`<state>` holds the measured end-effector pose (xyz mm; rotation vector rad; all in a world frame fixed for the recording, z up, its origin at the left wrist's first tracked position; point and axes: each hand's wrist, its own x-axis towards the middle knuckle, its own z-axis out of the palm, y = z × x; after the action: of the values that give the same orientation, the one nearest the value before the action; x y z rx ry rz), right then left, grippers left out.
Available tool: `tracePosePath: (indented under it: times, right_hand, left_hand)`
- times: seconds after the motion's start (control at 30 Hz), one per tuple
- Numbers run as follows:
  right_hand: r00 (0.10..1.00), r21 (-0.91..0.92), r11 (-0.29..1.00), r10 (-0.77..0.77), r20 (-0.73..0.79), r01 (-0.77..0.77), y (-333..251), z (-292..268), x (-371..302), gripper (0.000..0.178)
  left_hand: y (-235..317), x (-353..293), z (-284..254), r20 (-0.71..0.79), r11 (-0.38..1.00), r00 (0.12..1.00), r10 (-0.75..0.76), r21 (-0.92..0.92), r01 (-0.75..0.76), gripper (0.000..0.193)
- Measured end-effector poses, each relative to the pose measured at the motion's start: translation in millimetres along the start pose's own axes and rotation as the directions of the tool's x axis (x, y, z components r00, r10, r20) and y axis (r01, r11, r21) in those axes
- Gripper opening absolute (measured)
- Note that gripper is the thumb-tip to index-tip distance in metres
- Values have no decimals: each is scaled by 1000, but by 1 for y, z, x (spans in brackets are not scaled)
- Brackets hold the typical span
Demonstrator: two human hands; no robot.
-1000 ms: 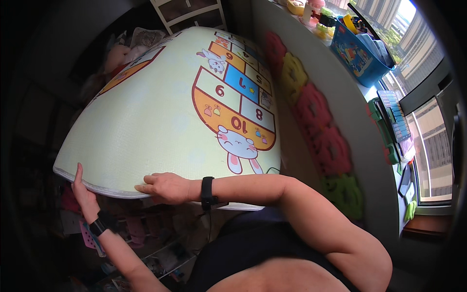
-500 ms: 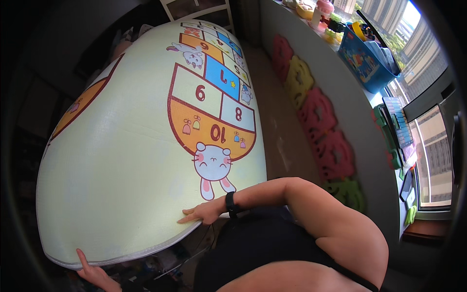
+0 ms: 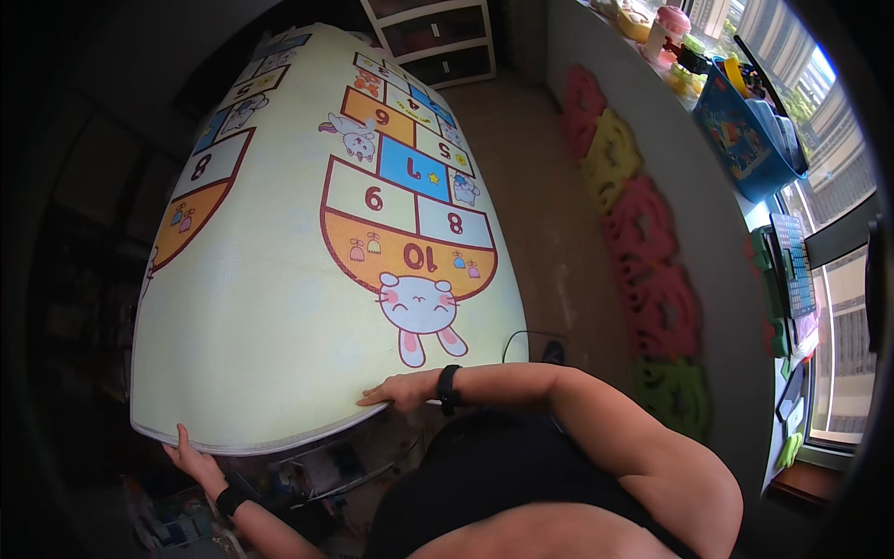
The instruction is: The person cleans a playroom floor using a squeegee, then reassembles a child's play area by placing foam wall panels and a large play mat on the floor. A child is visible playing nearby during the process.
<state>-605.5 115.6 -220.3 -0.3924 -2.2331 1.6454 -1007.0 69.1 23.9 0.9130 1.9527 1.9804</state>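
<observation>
A large cream play mat with a hopscotch print and cartoon animals stretches away in front of me, its sides sloping down. My left hand grips its grey-bound near edge at the left, thumb on top and the other fingers hidden beneath. Farther right along the same edge, my right hand is closed around the mat, some fingertips out of sight underneath. A white rabbit face with pink ears is printed just beyond my right hand. Both wrists wear a dark band.
Pink, yellow and green openwork panels line the low wall at right. On the sill stand a blue bin of toys and a keyboard-like panel. A drawer unit is at the back. Dim clutter lies below my left arm.
The mat's near edge has moved farther from me, with my left hand shifting up and right. More of the printed pattern on the mat's left side shows, and a dark cable appears at right.
</observation>
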Motion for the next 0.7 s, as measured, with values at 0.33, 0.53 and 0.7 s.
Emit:
tracePosePath:
  times: [0.33,0.53,0.7]
  right_hand:
    - [996,-7,1000,-14,-89,14,-1,-3,-7,72]
    - [973,-76,994,-97,-211,83,8,12,-2,72]
    - [993,-129,991,15,-117,-30,-10,7,-6,72]
  left_hand:
    - [14,-19,31,-79,723,879,471,605,-333,71]
    - [33,-216,99,903,236,358,237,304,-923,63]
    - [-25,-267,123,965,187,221,144,193,-963,64]
